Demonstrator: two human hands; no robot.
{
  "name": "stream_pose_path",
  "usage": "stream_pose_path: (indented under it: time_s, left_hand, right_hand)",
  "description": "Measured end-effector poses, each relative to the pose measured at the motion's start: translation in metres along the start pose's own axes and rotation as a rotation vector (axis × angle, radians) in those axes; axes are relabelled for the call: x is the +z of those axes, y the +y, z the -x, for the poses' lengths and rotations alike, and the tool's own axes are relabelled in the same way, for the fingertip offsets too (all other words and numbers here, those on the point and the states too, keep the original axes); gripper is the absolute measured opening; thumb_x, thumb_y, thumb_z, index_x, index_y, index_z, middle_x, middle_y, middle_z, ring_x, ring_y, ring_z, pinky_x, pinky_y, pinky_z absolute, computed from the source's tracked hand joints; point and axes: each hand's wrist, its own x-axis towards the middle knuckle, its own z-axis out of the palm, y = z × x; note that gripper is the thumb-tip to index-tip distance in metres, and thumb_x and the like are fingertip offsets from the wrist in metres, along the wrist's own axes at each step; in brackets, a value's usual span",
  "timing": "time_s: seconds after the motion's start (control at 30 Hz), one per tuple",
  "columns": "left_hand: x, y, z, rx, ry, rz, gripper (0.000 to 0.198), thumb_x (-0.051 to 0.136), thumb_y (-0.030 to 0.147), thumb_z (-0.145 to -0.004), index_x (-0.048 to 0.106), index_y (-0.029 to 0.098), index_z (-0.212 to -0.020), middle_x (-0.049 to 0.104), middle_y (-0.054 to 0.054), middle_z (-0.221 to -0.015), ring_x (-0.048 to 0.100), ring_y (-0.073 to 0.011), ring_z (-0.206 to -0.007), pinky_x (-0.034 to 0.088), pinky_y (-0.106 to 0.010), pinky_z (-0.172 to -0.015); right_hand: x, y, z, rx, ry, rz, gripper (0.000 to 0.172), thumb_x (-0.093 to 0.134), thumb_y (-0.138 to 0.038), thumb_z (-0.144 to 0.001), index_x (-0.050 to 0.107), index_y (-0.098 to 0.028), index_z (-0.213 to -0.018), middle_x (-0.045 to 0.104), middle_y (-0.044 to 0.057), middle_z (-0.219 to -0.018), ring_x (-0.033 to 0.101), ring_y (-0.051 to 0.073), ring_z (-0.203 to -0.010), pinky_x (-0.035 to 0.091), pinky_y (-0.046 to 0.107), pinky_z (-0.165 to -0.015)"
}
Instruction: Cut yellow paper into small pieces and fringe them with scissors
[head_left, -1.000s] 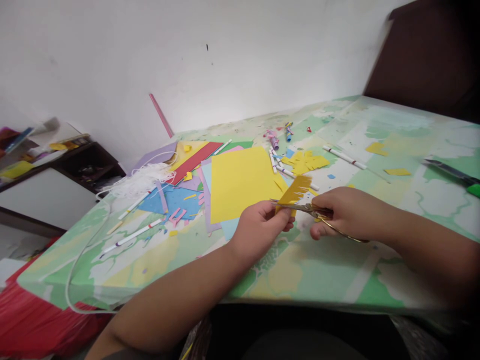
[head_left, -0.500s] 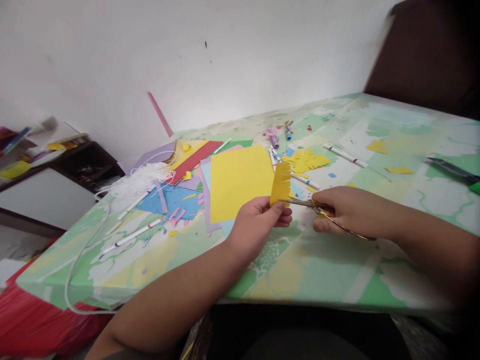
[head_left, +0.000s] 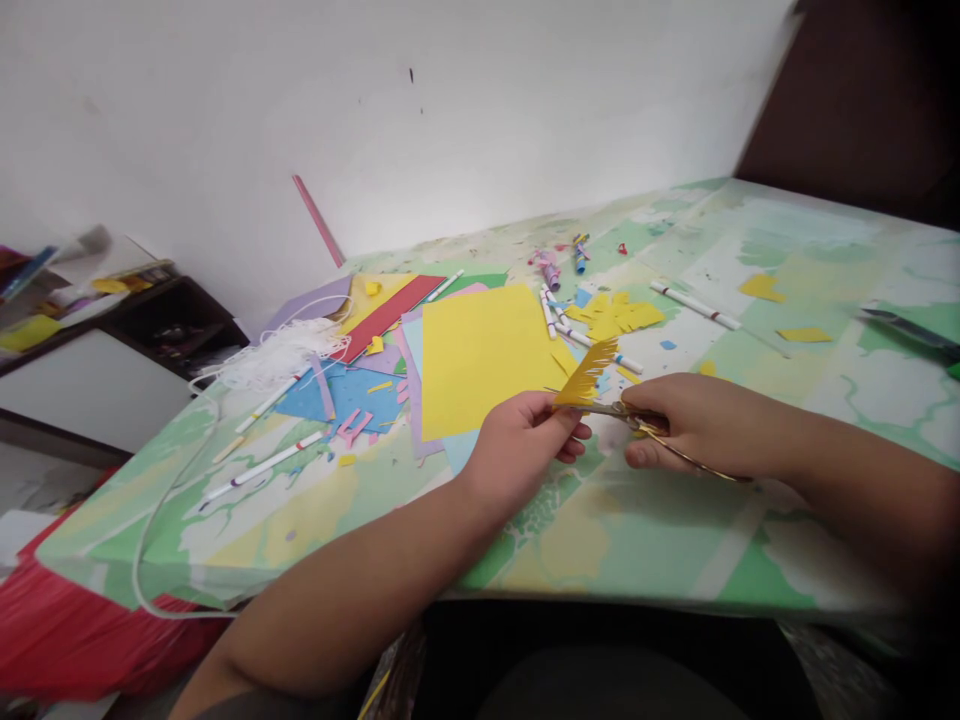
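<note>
My left hand [head_left: 521,440] pinches a small yellow paper piece [head_left: 587,374] with a fringed edge, holding it above the table. My right hand [head_left: 694,422] grips gold scissors [head_left: 628,415], whose blades reach the paper's lower edge just by my left fingers. Both hands hover over the green patterned table [head_left: 615,540] near its front edge.
A large yellow sheet [head_left: 484,355] lies on blue, red and purple papers [head_left: 352,385]. White markers [head_left: 266,465], yellow scraps [head_left: 615,315] and white string [head_left: 277,355] are scattered around. A dark tool [head_left: 911,330] lies at the far right. A dark shelf [head_left: 150,320] stands left.
The fringed yellow piece stood upright half a second ago; it now leans flatter to the right, and the scissor blades are back at its lower edge.
</note>
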Motion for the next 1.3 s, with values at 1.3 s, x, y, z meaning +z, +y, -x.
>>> stream_pose_path:
  time_s: [1.3]
  left_hand:
    - [0.0026, -0.0015, 0.0022, 0.051, 0.029, 0.074, 0.009, 0.057, 0.021, -0.074, 0.059, 0.014, -0.069, 0.061, 0.001, -0.061, 0.056, -0.0058, -0.05, 0.048, -0.018, -0.052]
  right_hand:
    - [-0.0055, -0.0043, -0.0004, 0.102, 0.066, 0.125, 0.055, 0.045, -0.076, -0.059, 0.04, -0.022, -0.054, 0.047, 0.001, -0.05, 0.041, 0.015, -0.05, 0.023, 0.026, -0.046]
